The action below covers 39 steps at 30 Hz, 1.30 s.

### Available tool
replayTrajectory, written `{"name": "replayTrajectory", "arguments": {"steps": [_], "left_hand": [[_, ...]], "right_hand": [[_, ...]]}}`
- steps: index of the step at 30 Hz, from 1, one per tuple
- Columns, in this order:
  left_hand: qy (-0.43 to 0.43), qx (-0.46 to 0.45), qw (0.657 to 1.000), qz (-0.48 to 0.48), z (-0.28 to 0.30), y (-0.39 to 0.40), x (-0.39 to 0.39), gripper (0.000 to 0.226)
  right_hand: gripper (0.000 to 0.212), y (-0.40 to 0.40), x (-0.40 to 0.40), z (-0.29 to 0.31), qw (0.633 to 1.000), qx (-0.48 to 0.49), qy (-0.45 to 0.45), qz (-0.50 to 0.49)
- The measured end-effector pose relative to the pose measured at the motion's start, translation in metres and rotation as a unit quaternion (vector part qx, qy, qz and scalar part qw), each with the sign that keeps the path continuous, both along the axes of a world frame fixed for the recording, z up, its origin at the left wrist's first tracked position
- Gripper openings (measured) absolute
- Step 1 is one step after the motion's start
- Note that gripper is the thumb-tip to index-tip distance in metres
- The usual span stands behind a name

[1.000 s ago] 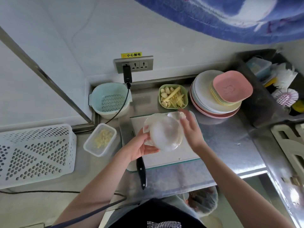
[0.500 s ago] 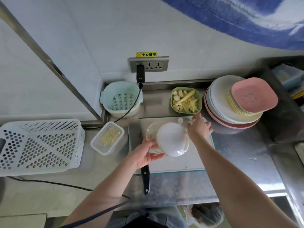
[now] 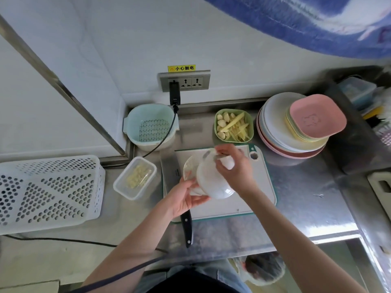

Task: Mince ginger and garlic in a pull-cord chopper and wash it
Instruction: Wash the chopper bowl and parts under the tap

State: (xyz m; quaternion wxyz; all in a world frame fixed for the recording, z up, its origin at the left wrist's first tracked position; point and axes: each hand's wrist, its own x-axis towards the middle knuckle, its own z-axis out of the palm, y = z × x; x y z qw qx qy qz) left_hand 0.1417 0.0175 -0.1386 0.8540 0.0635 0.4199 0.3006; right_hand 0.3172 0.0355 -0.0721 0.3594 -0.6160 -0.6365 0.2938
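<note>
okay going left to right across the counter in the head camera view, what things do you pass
White perforated basket → clear tub of minced bits → pale blue colander → green dish of garlic and ginger → stack of plates.

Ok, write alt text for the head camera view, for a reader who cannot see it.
Over a white cutting board, the left hand holds a round white plastic pull-cord chopper while the right hand grips its white pull handle. A green dish of garlic cloves and ginger strips sits behind, and a black-handled knife lies at the board's near-left edge.
</note>
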Motion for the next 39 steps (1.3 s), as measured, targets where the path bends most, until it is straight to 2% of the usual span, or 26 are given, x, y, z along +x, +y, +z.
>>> {"name": "replayTrajectory", "arguments": {"steps": [2, 4, 7, 9, 11, 13, 16, 18, 20, 22, 24, 25, 27, 29, 31, 36, 39], "left_hand": [[-0.008, 0.005, 1.0, -0.008, 0.0, 0.001, 0.001, 0.052], [-0.014, 0.006, 1.0, -0.014, -0.002, 0.002, 0.0, 0.056], [-0.014, 0.004, 1.0, -0.024, -0.006, 0.004, 0.0, 0.067], [-0.016, 0.008, 0.999, -0.029, -0.007, 0.004, 0.001, 0.071], [-0.021, 0.008, 0.999, -0.029, -0.007, 0.004, 0.003, 0.071], [-0.028, 0.008, 0.999, -0.025, -0.008, 0.005, 0.002, 0.073], [-0.029, 0.011, 0.999, -0.033, -0.007, 0.007, 0.0, 0.075], [-0.027, 0.016, 0.999, -0.041, -0.006, 0.007, 0.0, 0.075], [-0.028, 0.017, 0.999, -0.042, -0.005, 0.008, 0.001, 0.076], [-0.025, 0.021, 0.998, -0.045, -0.004, 0.011, 0.003, 0.078], [-0.015, 0.025, 0.998, -0.049, -0.003, 0.014, 0.005, 0.081], [-0.012, 0.025, 0.998, -0.05, -0.002, 0.015, 0.006, 0.081], [-0.01, 0.022, 0.998, -0.05, -0.001, 0.019, 0.007, 0.082], [-0.006, 0.018, 0.998, -0.052, 0.0, 0.021, 0.01, 0.083], [0.003, 0.019, 0.998, -0.057, 0.0, 0.023, 0.013, 0.083], [0.05, 0.002, 0.993, -0.108, 0.001, 0.023, 0.012, 0.081], [0.065, 0.024, 0.99, -0.125, 0.003, 0.023, 0.013, 0.086]], "right_hand": [[0.033, 0.002, -0.015, 0.005, 0.993, 0.01, -0.098, 0.066], [0.031, 0.011, -0.025, 0.011, 0.97, -0.001, -0.204, 0.129], [0.027, 0.026, -0.035, 0.02, 0.925, -0.066, -0.315, 0.2], [0.026, 0.035, -0.04, 0.023, 0.878, -0.09, -0.409, 0.231], [0.027, 0.039, -0.044, 0.025, 0.853, -0.111, -0.446, 0.249], [0.026, 0.041, -0.043, 0.025, 0.864, -0.114, -0.422, 0.251], [0.027, 0.04, -0.033, 0.024, 0.91, -0.092, -0.326, 0.238], [0.031, 0.041, -0.028, 0.023, 0.919, -0.096, -0.292, 0.245], [0.025, 0.042, -0.025, 0.022, 0.923, -0.095, -0.282, 0.245], [0.024, 0.04, -0.015, 0.017, 0.956, -0.073, -0.225, 0.173], [0.042, 0.03, 0.003, 0.01, 0.99, -0.077, -0.113, 0.028], [0.06, 0.023, 0.012, 0.006, 0.991, -0.113, -0.06, -0.027], [0.094, 0.008, 0.021, -0.003, 0.972, -0.233, 0.004, -0.037], [0.113, -0.001, 0.019, -0.014, 0.956, -0.295, -0.011, -0.004], [0.119, -0.003, 0.012, -0.021, 0.954, -0.298, -0.041, -0.015], [0.108, -0.008, 0.015, -0.026, 0.961, -0.256, -0.069, -0.073], [0.104, -0.013, 0.018, -0.025, 0.964, -0.248, -0.045, -0.08]]}}
